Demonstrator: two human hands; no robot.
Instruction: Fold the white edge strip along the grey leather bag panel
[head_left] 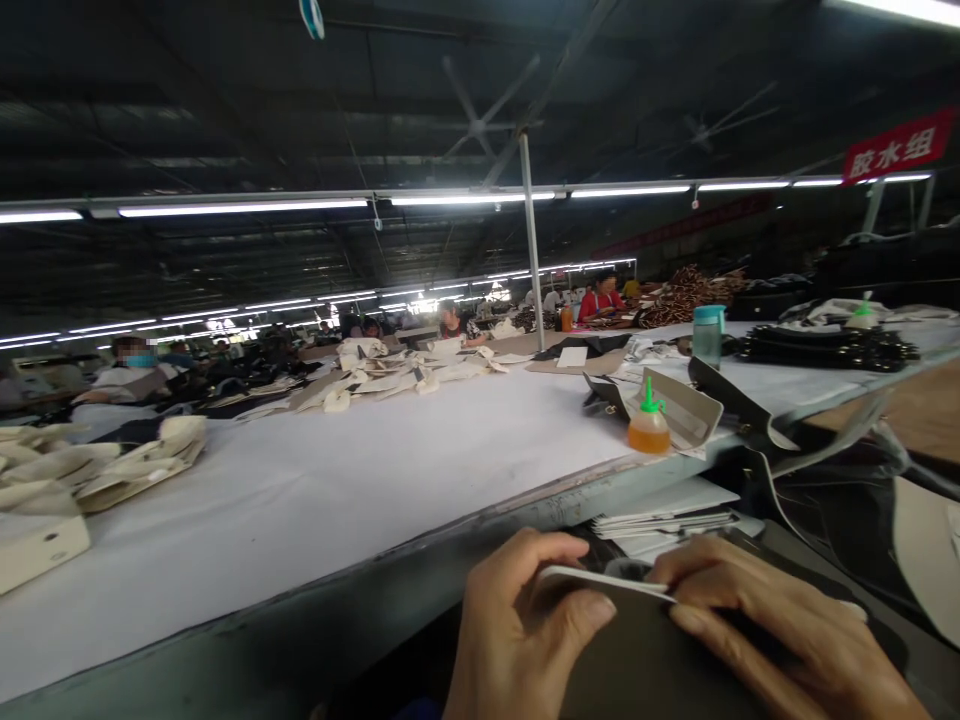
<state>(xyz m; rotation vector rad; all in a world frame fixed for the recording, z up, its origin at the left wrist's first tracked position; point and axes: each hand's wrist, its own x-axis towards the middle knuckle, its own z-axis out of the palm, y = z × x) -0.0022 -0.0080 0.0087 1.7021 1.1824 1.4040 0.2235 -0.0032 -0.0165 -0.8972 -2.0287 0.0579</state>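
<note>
Low in the view, my left hand pinches the left corner of a dark grey-brown sheet piece with a pale edge, thumb on the near face and fingers behind. My right hand grips the same top edge further right, between thumb and fingers. The piece is tilted up towards me, and its lower part runs out of the frame. Just beyond my hands, a stack of white sheets sits below the tabletop. On the table's edge stands a glue bottle with amber liquid and a green nozzle.
A long white-covered table stretches ahead. Cream fabric pieces lie at left, more further back. A folded grey-beige piece lies behind the bottle; a blue-lidded cup and stacked black pieces are at right. Several people sit further off.
</note>
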